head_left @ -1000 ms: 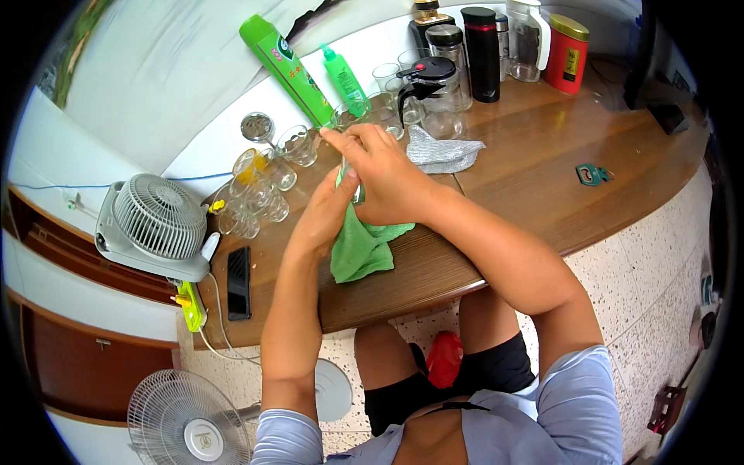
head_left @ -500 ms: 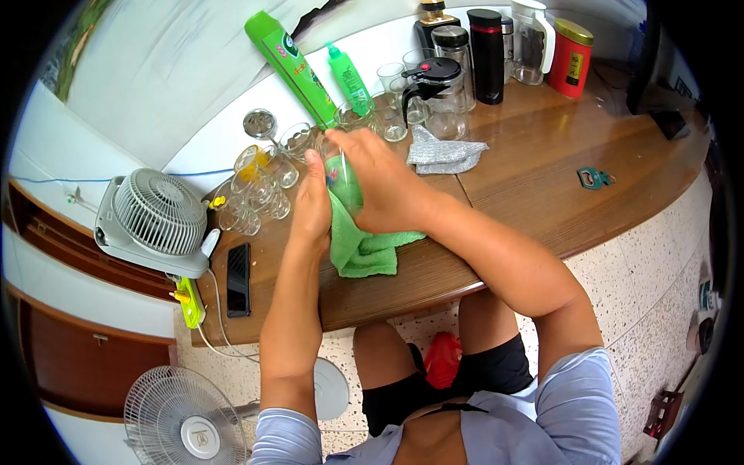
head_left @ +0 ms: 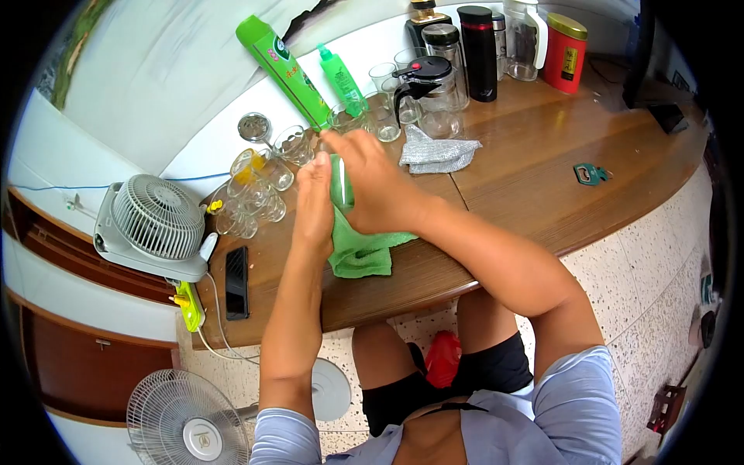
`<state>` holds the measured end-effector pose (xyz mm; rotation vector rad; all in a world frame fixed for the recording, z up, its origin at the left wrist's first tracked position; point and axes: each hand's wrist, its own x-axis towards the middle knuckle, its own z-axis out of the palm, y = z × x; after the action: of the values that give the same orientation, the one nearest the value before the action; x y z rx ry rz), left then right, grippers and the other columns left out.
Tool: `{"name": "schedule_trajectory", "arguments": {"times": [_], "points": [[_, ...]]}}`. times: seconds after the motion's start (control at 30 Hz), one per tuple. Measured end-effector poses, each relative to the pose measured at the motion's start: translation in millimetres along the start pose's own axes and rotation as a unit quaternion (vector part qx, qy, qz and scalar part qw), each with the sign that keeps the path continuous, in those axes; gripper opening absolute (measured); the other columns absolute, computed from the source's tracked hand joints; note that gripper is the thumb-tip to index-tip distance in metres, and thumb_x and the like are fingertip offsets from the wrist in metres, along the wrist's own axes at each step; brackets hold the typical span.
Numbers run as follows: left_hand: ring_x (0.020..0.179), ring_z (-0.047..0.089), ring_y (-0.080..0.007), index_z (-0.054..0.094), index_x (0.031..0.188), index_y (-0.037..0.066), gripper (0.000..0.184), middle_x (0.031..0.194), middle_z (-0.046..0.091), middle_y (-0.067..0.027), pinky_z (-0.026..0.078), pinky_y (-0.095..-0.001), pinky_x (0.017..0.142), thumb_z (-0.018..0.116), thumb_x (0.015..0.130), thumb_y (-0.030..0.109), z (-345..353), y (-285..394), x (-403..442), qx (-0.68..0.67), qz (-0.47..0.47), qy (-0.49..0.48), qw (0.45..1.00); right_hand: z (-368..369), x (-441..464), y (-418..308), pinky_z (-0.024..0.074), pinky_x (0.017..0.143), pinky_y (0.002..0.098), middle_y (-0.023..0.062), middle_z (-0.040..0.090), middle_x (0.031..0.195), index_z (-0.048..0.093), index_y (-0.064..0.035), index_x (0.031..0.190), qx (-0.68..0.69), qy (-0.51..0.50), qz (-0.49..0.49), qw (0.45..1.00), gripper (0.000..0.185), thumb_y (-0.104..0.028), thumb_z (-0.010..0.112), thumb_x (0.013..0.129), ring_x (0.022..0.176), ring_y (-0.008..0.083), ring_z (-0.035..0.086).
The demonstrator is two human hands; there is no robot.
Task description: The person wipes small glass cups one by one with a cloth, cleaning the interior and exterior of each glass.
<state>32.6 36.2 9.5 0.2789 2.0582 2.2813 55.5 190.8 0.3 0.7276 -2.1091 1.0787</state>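
Between my two hands is a clear drinking glass [head_left: 342, 186], with green showing through its wall. My left hand [head_left: 314, 205] is closed along its left side. My right hand [head_left: 376, 182] wraps it from the right, fingers bent over the top. A green cloth [head_left: 360, 256] hangs below the glass and drapes onto the table; how much of it is inside the glass is hidden by my hands. Just beyond them stand several drinking glasses [head_left: 346, 118], and more glasses [head_left: 244, 203] cluster to the left.
On the wooden table [head_left: 535, 178] are a glass teapot [head_left: 438, 97], a grey cloth [head_left: 439, 151], a black flask [head_left: 477, 54], a red tin [head_left: 566, 54], green bottles [head_left: 283, 70], a bottle opener [head_left: 590, 173], a phone [head_left: 237, 283] and a small fan [head_left: 159, 217]. A larger fan [head_left: 186, 418] stands below.
The glass has turned between my hands: the coloured print seen on it earlier is out of sight. My left fingers have bent inward. The view has shifted slightly.
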Motion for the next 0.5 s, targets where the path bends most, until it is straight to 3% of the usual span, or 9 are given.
{"name": "schedule_trajectory", "arguments": {"times": [0.1,0.13,0.3,0.4,0.5], "points": [[0.115,0.062,-0.0139,0.052,0.140,0.001,0.047,0.128,0.065,-0.0114,0.052,-0.0340,0.103,0.059,0.114,0.039,4.7,12.4,-13.4,-0.043,-0.037,-0.081,0.995,-1.9,6.8,8.8,0.0491,0.109,0.0487,0.0263,0.050,0.132,0.033,0.0068,0.160,0.009,0.086,0.025,0.996,0.104,-0.005,0.086,0.072,0.125,0.0456,0.055],[0.114,0.062,-0.0135,0.053,0.140,0.000,0.046,0.128,0.066,-0.0106,0.052,-0.0327,0.101,0.060,0.114,0.036,5.9,11.8,-14.2,-0.024,-0.030,-0.076,0.996,-2.7,8.6,12.9,0.0508,0.106,0.0475,0.0275,0.050,0.131,0.033,0.0073,0.160,-0.018,0.102,0.027,0.994,0.109,-0.010,0.091,0.070,0.120,0.0435,0.057],[0.104,0.063,-0.0098,0.064,0.138,-0.003,0.038,0.121,0.070,-0.0044,0.052,-0.0266,0.089,0.062,0.113,0.026,1.3,2.3,-8.0,-0.016,0.036,-0.075,0.996,-7.4,13.2,16.1,0.0469,0.110,0.0520,0.0319,0.051,0.130,0.037,0.0108,0.155,0.002,0.118,0.080,0.990,0.104,-0.014,0.090,0.069,0.123,0.0505,0.053],[0.090,0.065,-0.0062,0.072,0.118,0.001,0.027,0.104,0.073,0.0002,0.054,-0.0248,0.081,0.057,0.115,0.024,-2.7,4.3,-4.8,0.021,0.067,-0.048,0.996,-10.7,14.1,13.8,0.0463,0.111,0.0521,0.0322,0.051,0.130,0.037,0.0114,0.155,0.009,0.106,0.101,0.989,0.105,-0.014,0.090,0.069,0.124,0.0507,0.052],[0.091,0.063,-0.0059,0.073,0.128,-0.004,0.033,0.106,0.074,0.0000,0.052,-0.0251,0.084,0.062,0.113,0.023,-13.7,0.7,3.2,0.117,0.088,-0.010,0.989,-9.5,12.8,15.3,0.0464,0.111,0.0517,0.0314,0.050,0.130,0.037,0.0100,0.156,-0.012,0.100,0.079,0.992,0.104,-0.013,0.089,0.068,0.124,0.0500,0.052]]}}
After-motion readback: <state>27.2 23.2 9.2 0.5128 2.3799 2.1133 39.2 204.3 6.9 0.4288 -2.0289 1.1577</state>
